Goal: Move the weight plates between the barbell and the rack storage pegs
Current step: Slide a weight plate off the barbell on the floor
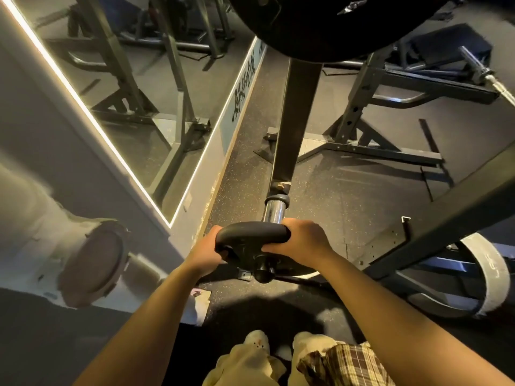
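A small black weight plate (pixel 250 240) sits on a chrome storage peg (pixel 273 211) that sticks out from the dark rack upright (pixel 295 118). My left hand (pixel 207 250) grips the plate's left edge, and my right hand (pixel 302 240) grips its right edge. The peg's black end cap (pixel 263 274) pokes through the plate's hole toward me. A large black plate (pixel 328 23) hangs higher on the same upright. The bare barbell sleeve (pixel 479 68) shows at the upper right.
A mirror (pixel 117 87) with a lit edge leans along the wall on the left. Rack base feet (pixel 348 149) spread over the speckled rubber floor. A grey plate (pixel 490 277) stands low on the right behind a slanted beam (pixel 446 201). My shoes (pixel 278 355) are directly below.
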{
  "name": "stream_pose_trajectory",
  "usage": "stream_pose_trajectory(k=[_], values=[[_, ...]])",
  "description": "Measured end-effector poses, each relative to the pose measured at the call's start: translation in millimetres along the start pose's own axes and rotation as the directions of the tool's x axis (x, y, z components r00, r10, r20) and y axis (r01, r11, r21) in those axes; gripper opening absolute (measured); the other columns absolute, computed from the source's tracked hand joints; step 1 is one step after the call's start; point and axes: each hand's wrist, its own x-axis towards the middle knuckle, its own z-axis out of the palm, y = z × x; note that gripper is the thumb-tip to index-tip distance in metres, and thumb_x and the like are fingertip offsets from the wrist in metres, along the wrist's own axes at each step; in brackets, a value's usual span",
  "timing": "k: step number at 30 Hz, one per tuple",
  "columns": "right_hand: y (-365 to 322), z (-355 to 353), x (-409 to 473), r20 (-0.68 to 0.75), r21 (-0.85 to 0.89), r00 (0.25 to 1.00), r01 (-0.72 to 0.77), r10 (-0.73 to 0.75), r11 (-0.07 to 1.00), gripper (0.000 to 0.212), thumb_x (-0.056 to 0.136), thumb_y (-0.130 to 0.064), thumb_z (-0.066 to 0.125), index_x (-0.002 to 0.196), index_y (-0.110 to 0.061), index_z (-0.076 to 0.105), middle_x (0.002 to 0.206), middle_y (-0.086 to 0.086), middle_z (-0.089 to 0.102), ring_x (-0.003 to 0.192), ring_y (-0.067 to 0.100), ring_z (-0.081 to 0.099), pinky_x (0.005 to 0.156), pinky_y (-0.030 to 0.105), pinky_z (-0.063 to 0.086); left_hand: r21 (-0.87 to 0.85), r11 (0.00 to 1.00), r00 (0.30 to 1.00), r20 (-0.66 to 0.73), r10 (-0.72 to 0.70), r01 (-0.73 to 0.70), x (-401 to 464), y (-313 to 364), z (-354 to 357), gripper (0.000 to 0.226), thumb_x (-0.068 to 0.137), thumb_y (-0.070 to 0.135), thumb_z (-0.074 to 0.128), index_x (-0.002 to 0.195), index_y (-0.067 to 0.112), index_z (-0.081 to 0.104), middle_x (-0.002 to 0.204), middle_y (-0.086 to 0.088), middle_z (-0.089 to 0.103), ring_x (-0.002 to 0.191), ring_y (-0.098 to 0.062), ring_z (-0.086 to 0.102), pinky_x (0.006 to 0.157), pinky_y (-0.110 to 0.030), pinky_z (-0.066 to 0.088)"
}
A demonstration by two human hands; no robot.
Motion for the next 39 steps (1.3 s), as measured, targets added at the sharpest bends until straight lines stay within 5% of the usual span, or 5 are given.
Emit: stream_pose_trajectory(k=[5,15,25,31,39], values=[[23.6,3.9,-15.9,0.003,0.161,0.997,-0.073,0.074,0.984,0.044,0.076,-0.051,0.073,0.104,-0.019,0.062,0.093,-0.008,0.063,0.083,0.01,0.059,0.07,0.017,0.046,0.149,0.988,0.978,-0.209,-0.012,0.044,-5.6,12.1,12.3,0.042,0.077,0.0,0.062,0.1,0.031,0.046,0.092,0.004,0.057,0.088,-0.013,0.056,0.083,-0.036,0.054],[69.4,26.0,-54.6,0.35,0.468,0.876,-0.47,0.331,0.749,0.062,0.084,-0.033,0.07,0.137,-0.015,0.043,0.13,0.007,0.054,0.122,0.027,0.049,0.103,0.036,0.038,0.642,0.638,0.739,-0.161,0.654,-0.425,-3.0,58.3,35.1,0.025,0.085,0.033,0.069,0.09,0.009,0.063,0.078,-0.007,0.065,0.067,-0.021,0.06,0.062,-0.031,0.053],[29.5,-2.9,-40.0,0.211,0.123,0.959,-0.218,0.189,0.968,0.058,0.078,-0.057,0.068,0.12,-0.019,0.056,0.11,0.0,0.063,0.1,0.019,0.06,0.089,0.033,0.051,0.071,0.991,0.928,-0.351,0.13,-0.112,-3.2,18.0,29.4,0.02,0.088,0.015,0.063,0.082,0.026,0.048,0.078,0.004,0.058,0.077,-0.015,0.056,0.069,-0.027,0.048],[-6.8,-6.5,-24.6,0.187,0.006,0.98,-0.076,0.074,0.997,0.056,0.081,-0.051,0.069,0.124,-0.019,0.055,0.12,0.001,0.063,0.105,0.019,0.06,0.088,0.029,0.05,-0.343,0.939,0.964,-0.241,-0.113,0.025,-5.9,-12.1,32.1,0.008,0.093,0.013,0.058,0.093,0.02,0.057,0.093,-0.007,0.064,0.092,-0.023,0.06,0.088,-0.036,0.051],[2.4,-8.9,-25.8,0.213,0.143,0.972,-0.134,0.102,0.981,0.046,0.079,-0.043,0.074,0.116,-0.018,0.064,0.11,0.001,0.066,0.095,0.014,0.058,0.083,0.024,0.048,-0.303,0.952,0.964,-0.236,-0.125,0.049,-4.1,-10.3,30.7,0.01,0.089,0.008,0.062,0.091,0.017,0.059,0.09,-0.007,0.065,0.09,-0.023,0.062,0.081,-0.029,0.052]])
